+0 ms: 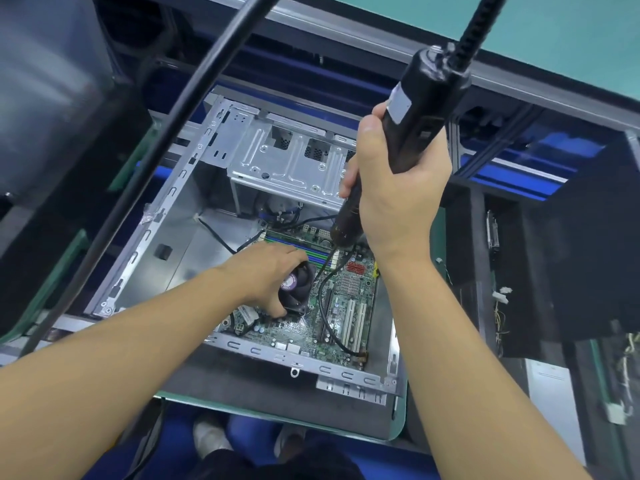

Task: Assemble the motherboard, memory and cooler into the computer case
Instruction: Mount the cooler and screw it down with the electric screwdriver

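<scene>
Workplace: dark tabletop (242, 393) with a green edge, on an assembly line with blue frames behind it.
Computer case (166, 237): it lies open on the tabletop, with the metal drive cage (284, 157) at its far side.
Motherboard (311, 327): it already sits flat in the near right part of the case.
Memory (313, 253): we see sticks in the coloured slots, just behind the cooler.
Cooler (298, 282): it stands on the motherboard, under our left hand.
Step in hand: we judge that we are fastening the cooler to the board with screws.
Left hand (266, 268): its fingers (277, 311) are curled round the cooler and hold it in place.
Right hand (398, 188): its fingers are wrapped tight round the body of the electric screwdriver (412, 126), which hangs from above.
Screwdriver bit: it points down near the far right corner of the cooler; we cannot tell if it touches a screw.
Black cable (323, 306): it runs across the board, just beside the cooler.
Next move: we think the bit must sit straight in the screw head, while the left hand stops the cooler from shifting.
</scene>
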